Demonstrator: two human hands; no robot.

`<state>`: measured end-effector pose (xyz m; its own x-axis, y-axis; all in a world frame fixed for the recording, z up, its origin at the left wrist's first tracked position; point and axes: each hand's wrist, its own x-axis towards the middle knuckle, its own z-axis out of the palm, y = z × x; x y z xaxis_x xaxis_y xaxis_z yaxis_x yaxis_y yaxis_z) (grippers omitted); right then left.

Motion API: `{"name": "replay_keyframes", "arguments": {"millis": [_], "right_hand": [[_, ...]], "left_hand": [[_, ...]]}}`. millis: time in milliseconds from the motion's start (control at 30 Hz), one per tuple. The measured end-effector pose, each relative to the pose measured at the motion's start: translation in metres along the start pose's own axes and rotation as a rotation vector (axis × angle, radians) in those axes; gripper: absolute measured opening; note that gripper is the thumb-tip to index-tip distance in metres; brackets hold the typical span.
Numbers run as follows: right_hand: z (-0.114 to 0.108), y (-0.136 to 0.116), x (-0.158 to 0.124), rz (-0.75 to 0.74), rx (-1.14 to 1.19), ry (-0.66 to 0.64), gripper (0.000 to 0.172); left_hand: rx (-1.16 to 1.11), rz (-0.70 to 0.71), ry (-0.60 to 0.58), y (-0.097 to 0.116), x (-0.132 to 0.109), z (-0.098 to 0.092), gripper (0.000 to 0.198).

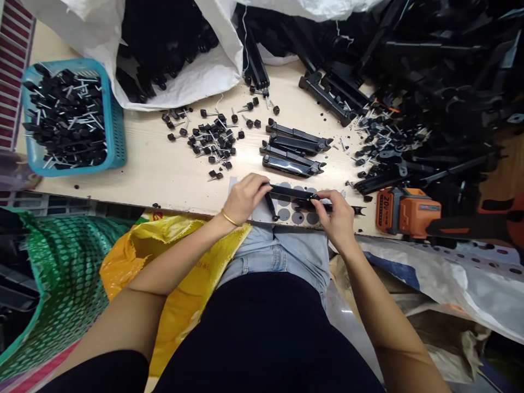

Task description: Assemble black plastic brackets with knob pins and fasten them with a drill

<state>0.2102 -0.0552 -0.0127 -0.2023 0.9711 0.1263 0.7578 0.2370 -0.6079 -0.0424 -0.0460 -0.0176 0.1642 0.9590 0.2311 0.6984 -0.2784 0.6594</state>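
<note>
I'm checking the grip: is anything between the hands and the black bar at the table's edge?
Nothing visible. The left hand and right hand both grip the bar directly, with bare fingers on the plastic and no other part wedged between.

Basket (112, 117) at table (164, 169) left end; loose knobs (213, 139) mid-table; stacked bars (295, 150) right of knobs; drill (407, 213) at right edge.

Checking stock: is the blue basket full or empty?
Full: the basket holds black-headed pins heaped to about its rim.
</note>
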Motion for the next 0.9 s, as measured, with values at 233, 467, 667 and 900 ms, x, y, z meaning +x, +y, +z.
{"name": "replay_keyframes", "arguments": {"millis": [233,467,667,900], "right_hand": [[0.002,0.001,0.0,0.047,0.021,-0.006,0.011],[0.0,0.0,0.0,0.03,0.003,-0.007,0.012],[0.005,0.004,-0.001,-0.05,-0.024,0.031,0.011],[-0.007,0.003,-0.001,-0.161,-0.102,0.017,0.014]], "left_hand": [[-0.106,-0.088,0.045,-0.009,0.006,-0.01,0.01],[-0.001,0.076,-0.001,-0.004,0.0,-0.004,0.018],[0.082,0.236,-0.059,-0.012,-0.001,-0.004,0.024],[0.091,0.321,-0.177,-0.027,0.01,-0.009,0.028]]}}
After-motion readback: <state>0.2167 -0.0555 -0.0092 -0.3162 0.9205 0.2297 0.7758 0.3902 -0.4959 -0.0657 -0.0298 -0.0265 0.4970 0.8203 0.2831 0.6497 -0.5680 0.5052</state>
